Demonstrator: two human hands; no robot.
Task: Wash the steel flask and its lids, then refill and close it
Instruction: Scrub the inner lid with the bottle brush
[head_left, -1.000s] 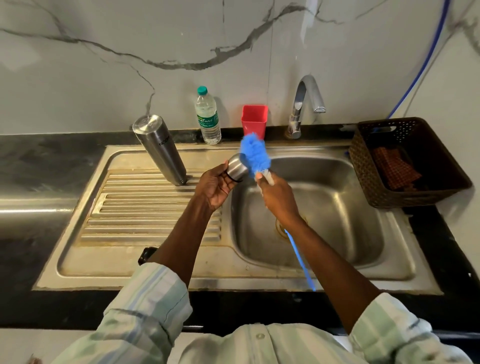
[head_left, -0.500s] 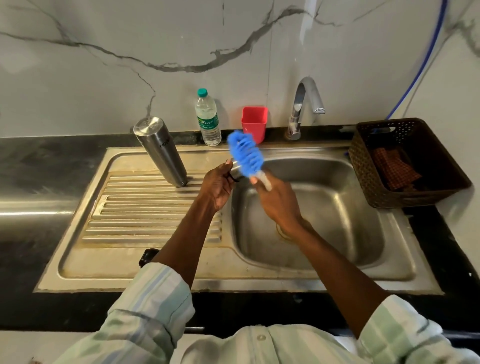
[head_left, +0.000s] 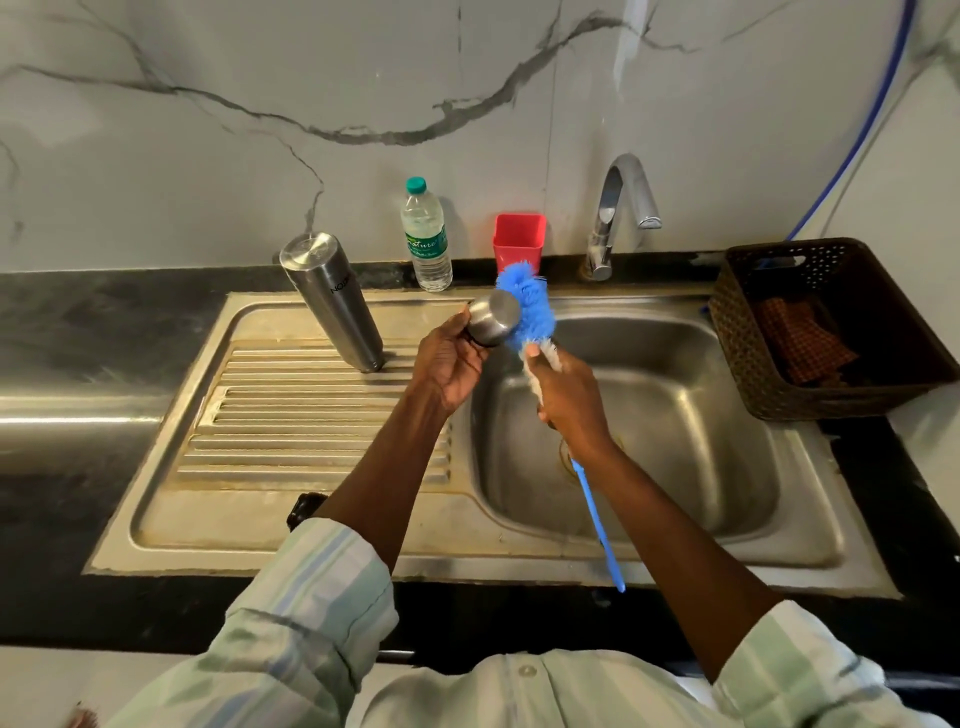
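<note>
I am gripping the steel lid (head_left: 493, 325) in my left hand (head_left: 451, 366) above the basin's (head_left: 727, 415) left edge, my right hand (head_left: 569, 397) pressing the blue brush (head_left: 527, 306) against it, flask (head_left: 332, 301) standing upside down far left.

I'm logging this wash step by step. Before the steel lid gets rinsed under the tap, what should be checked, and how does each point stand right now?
1. Steel lid held firmly in the left hand: ok.
2. Blue brush gripped by the right hand, bristles against the lid: ok.
3. Lid positioned over the sink basin, so drips fall inside: ok, at its left edge.
4. Tap running: not ok, no water visible.
5. Lid's inside scrubbed clean: cannot tell, its opening faces away.
6. Steel flask parked safely upside down on the drainboard: ok.
</note>
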